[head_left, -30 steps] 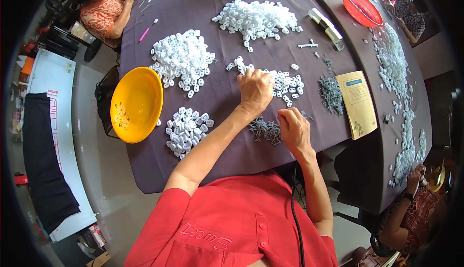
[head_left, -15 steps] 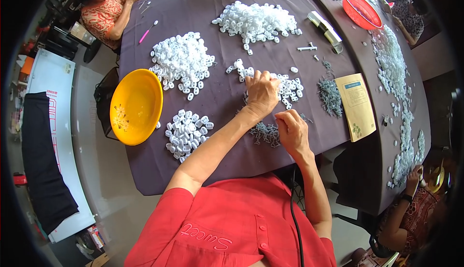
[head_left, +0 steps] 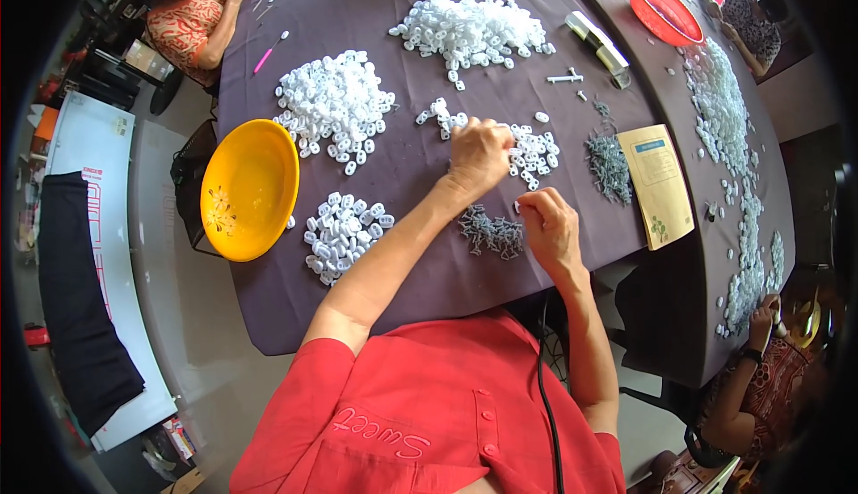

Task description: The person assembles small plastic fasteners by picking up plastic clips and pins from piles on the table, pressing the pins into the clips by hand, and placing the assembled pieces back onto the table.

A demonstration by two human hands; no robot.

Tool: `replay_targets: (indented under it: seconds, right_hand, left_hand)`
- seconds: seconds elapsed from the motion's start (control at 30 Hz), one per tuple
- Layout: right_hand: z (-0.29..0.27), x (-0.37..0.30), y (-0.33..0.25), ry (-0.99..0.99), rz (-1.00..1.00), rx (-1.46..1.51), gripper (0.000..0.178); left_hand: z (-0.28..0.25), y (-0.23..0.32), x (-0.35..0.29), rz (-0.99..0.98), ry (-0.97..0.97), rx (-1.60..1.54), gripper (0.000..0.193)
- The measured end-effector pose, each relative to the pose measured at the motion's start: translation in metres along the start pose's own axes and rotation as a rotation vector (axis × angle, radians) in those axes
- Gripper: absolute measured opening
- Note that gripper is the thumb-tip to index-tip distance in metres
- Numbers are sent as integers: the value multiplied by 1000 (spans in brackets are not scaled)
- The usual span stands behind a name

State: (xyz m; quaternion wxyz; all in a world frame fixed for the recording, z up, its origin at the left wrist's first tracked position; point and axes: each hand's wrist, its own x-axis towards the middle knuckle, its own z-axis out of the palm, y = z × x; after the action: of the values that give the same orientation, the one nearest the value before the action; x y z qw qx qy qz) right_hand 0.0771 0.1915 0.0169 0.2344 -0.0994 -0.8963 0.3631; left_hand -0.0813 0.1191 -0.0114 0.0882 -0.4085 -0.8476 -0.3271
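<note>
My left hand (head_left: 481,156) reaches down into a small group of white oval plastic pieces (head_left: 534,152) with two holes each. Its fingers are bent together, and their tips are hidden behind the hand. Nearer to me, my right hand (head_left: 549,224) hovers with thumb and fingers pinched; a tiny pale bit shows at the tips, too small to name. Just left of it lies a small pile of grey screws (head_left: 492,231). Left of my left forearm is a heap of white caps (head_left: 344,236).
Larger heaps of white pieces lie at the left (head_left: 335,105) and far middle (head_left: 474,33). A yellow bowl (head_left: 250,192) stands at the left edge. More grey screws (head_left: 609,168) lie by a brown paper packet (head_left: 658,188). Other people sit around the table (head_left: 429,293).
My right hand has drawn slightly to the right, away from the grey screw pile and my left hand. My left hand stays at the white pieces. The whole view has shifted a little.
</note>
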Motion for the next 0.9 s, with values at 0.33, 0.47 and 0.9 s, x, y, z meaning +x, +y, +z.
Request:
replay_targets:
  seconds: [0.33, 0.47, 0.9]
  right_hand:
    - [-9, -8, 16, 9, 96, 30, 8]
    - [-4, -10, 14, 5, 74, 12, 7]
    - [12, -14, 35, 70, 438, 469, 8]
  left_hand:
    - [-43, -19, -42, -98, -73, 61, 5]
    - [-53, -27, -55, -126, -24, 47, 6]
    - [-43, 2, -45, -93, -55, 27, 9]
